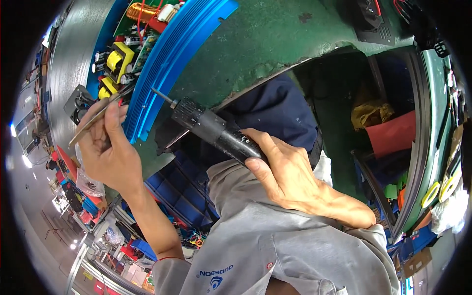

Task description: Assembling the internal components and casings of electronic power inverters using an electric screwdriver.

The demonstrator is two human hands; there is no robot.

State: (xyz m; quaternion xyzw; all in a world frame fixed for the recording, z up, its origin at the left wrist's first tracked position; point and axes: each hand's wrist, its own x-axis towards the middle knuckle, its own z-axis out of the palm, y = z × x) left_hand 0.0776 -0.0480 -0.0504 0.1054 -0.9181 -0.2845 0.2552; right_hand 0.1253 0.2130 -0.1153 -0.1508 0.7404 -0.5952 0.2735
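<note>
My right hand [295, 172] is wrapped around the black body of an electric screwdriver [209, 127]. Its thin metal bit points up and left, over the ribbed wall of a blue metal housing [172, 64]. My left hand [110, 157] is closed on slim metal tweezers [93, 122], whose far end reaches the parts inside the housing. In there sit a circuit board with yellow transformers [115, 61], a copper coil [142, 12], capacitors and red wires. The left fingertips are beside the housing's near end; whether the bit touches the wall I cannot tell.
The housing lies on a worn green bench top [275, 34]. A black part with red wires [368, 14] stands at the far right. Below the bench edge, a shelf space holds a red sheet [393, 135]. Yellow tape rolls [431, 195] are at the right rim.
</note>
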